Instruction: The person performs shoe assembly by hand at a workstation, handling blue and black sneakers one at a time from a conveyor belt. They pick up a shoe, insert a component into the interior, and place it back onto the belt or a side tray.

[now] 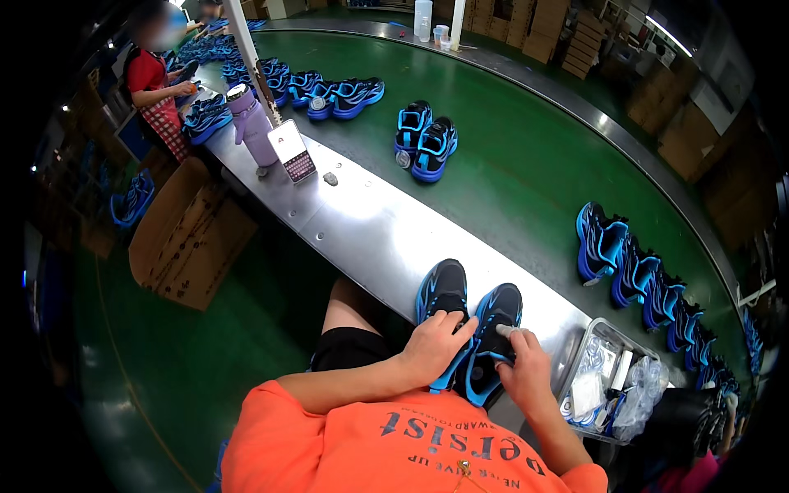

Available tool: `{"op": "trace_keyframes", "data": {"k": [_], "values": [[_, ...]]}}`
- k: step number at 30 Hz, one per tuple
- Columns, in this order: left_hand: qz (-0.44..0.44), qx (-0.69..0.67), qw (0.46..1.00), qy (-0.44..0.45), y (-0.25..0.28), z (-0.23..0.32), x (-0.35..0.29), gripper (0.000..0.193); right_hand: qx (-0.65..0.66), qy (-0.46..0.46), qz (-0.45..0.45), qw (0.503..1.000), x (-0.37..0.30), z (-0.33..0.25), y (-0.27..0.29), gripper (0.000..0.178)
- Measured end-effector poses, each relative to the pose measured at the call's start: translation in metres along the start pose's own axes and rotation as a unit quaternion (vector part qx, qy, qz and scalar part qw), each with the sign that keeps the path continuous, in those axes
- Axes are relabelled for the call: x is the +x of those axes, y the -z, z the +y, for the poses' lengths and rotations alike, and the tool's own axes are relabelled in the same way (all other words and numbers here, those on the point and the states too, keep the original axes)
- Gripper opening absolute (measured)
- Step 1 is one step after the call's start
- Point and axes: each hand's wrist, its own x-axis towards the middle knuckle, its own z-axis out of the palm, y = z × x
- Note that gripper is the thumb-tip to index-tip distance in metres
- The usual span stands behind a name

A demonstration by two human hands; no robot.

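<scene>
Two black sneakers with bright blue trim stand side by side at the near edge of the metal ledge, toes pointing away from me: the left sneaker and the right sneaker. My left hand lies over the left sneaker's lace area, its bent fingertips closed on the upper next to the right sneaker. At the right sneaker's opening, my right hand grips the collar and tongue area. A pale cover wraps one of its fingers. What lies beneath the fingers of both hands is hidden.
A clear plastic bin of small supplies sits at my right. Along the green conveyor belt stand a pair of sneakers and a row of sneakers. Left on the ledge are a purple bottle and a phone-like device. A co-worker stands far left.
</scene>
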Motion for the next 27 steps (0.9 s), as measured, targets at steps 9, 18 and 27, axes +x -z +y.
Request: {"op": "trace_keyframes", "data": {"k": [9, 18, 27], "values": [[-0.048, 0.078, 0.984, -0.152, 0.033, -0.004, -0.032, 0.036, -0.031, 0.100, 0.072, 0.992, -0.034, -0.008, -0.035, 0.062], [-0.003, -0.003, 0.996, -0.084, 0.018, -0.010, -0.045, 0.036, -0.096, 0.082, 0.059, 0.990, -0.041, -0.017, -0.048, 0.052], [-0.097, -0.053, 0.992, -0.061, 0.026, -0.018, 0.011, 0.025, 0.173, 0.071, -0.090, 0.978, -0.009, 0.025, -0.003, 0.040]]}}
